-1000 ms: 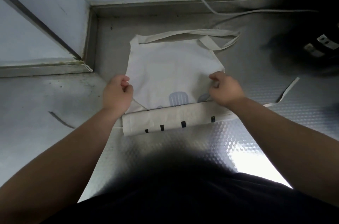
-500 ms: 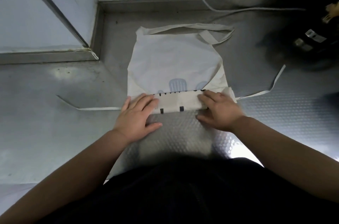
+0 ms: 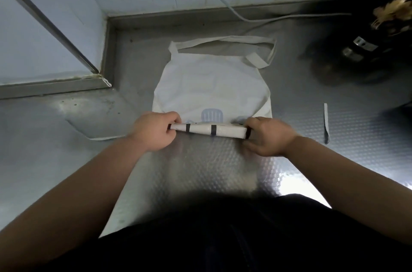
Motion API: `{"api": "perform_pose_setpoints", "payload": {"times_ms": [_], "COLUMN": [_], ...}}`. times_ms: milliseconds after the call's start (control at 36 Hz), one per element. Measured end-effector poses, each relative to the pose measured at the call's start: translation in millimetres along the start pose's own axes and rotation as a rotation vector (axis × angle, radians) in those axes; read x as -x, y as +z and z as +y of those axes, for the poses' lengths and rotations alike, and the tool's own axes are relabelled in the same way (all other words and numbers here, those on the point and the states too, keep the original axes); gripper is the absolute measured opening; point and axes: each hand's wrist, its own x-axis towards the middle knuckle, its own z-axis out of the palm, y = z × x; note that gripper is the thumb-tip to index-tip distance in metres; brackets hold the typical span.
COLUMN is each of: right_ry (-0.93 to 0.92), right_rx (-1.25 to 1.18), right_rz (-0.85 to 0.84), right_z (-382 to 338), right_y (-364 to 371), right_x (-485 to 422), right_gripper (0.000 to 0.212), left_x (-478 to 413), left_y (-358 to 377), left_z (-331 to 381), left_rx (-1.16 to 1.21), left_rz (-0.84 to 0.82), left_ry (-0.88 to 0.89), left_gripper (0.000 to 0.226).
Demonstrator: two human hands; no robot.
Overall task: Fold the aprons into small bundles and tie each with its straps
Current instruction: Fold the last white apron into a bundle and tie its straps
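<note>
A white apron (image 3: 211, 84) lies flat on the steel counter (image 3: 334, 160), its neck loop (image 3: 225, 40) at the far end. Its near end is wound into a tight roll (image 3: 211, 131) marked with dark stripes. My left hand (image 3: 153, 132) grips the roll's left end and my right hand (image 3: 267, 136) grips its right end. One waist strap (image 3: 326, 122) trails on the counter to the right, another strap (image 3: 104, 137) pokes out to the left behind my left wrist.
A raised ledge and wall corner (image 3: 107, 53) stand at the back left. A grey cable (image 3: 234, 11) runs down the back wall onto the counter. A dark appliance (image 3: 379, 26) sits at the back right.
Half a second ago my hands pressed flat on the folded band. Now they curl round its ends, and the band has become a tighter, narrower roll. The right strap has shifted.
</note>
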Motion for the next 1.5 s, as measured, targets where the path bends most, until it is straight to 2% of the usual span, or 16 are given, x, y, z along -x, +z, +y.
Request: {"api": "perform_pose_setpoints", "payload": {"times_ms": [111, 194, 333, 444, 500, 611, 694, 806, 944, 1028, 1111, 1194, 1278, 1333, 1417, 1500], "right_ry": [0.092, 0.192, 0.236, 0.152, 0.146, 0.135, 0.117, 0.056, 0.076, 0.117, 0.160, 0.113, 0.087, 0.063, 0.018, 0.036], "right_rx": [-0.013, 0.003, 0.359, 0.298, 0.214, 0.230, 0.218, 0.143, -0.004, 0.035, 0.161, 0.298, 0.229, 0.092, 0.104, 0.078], "right_rz": [-0.045, -0.102, -0.068, -0.025, 0.024, -0.047, -0.050, 0.065, -0.036, -0.087, -0.011, 0.051, 0.071, 0.144, 0.098, 0.053], "right_z": [5.4, 10.5, 15.7, 5.4, 3.9, 9.2, 8.5, 7.5, 13.6, 13.9, 9.9, 0.8, -5.0, -0.8, 8.9, 10.8], "right_y": [-20.0, -30.2, -30.8, -12.8, -1.4, 11.5, 9.1, -2.3, -23.1, -26.1, -16.2, -1.7, 13.0, 20.0, 25.2, 24.5], "right_x": [-19.3, -36.4, -56.7, -55.6, -49.6, -37.2, -35.8, -29.5, -23.5, -22.1, -21.1, -21.0, -19.5, -16.3, -10.3, -8.5], "right_gripper": [0.031, 0.036, 0.042, 0.046, 0.050, 0.107, 0.102, 0.053, 0.043, 0.041, 0.035, 0.034, 0.039, 0.048, 0.089, 0.090], "left_x": [-27.8, -43.0, -54.8, -50.2, -44.8, -33.3, -26.9, -30.2, -36.2, -41.0, -39.9, -34.1, -24.0, -19.2, -11.6, -7.9], "left_y": [-21.9, -23.7, -10.1, 10.7, 18.5, 27.9, 29.2, 14.7, -15.4, -17.1, -6.4, 11.6, 28.2, 36.1, 39.3, 36.4], "left_z": [-4.9, -9.8, -17.2, -18.7, -14.8, -4.6, -5.2, -2.1, 6.5, 6.1, 5.1, 3.0, 8.8, 9.9, 5.6, 2.6], "left_rx": [0.182, 0.308, -0.154, -0.116, -0.067, -0.109, -0.112, -0.060, 0.097, 0.131, 0.050, -0.204, -0.212, -0.148, -0.090, -0.061], "left_rz": [-0.292, -0.326, -0.065, 0.209, 0.185, -0.014, 0.000, -0.090, -0.340, -0.460, -0.349, -0.006, 0.243, 0.204, 0.059, -0.017], "left_ry": [-0.135, -0.236, -0.135, 0.130, 0.160, 0.141, 0.136, 0.109, 0.011, 0.019, -0.013, 0.069, 0.238, 0.256, 0.231, 0.232], "left_gripper": [0.004, 0.017, 0.033, 0.035, 0.039, 0.080, 0.104, 0.092, 0.026, 0.029, 0.036, 0.032, 0.029, 0.037, 0.052, 0.089]}}
